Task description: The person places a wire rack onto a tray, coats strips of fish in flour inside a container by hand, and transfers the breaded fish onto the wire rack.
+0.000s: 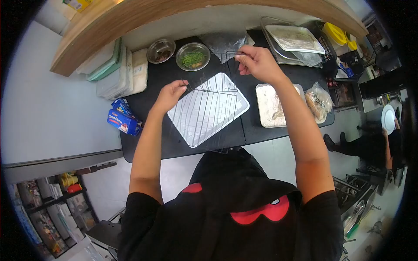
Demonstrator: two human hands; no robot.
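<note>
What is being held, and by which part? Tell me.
A wire rack: the left hand pinches its left edge, the right hand its far right corner.

"Cream Cheese" on the blue box (pixel 123 122).

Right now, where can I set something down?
Best: black tabletop between the blue cardboard box and the large white rectangular tray; only a narrow strip separates that from the smaller, powdery white tray. Crowded: back right, with stacked shallow trays, and above the large tray, where left hand and right hand hold a dark wire rack.
</note>
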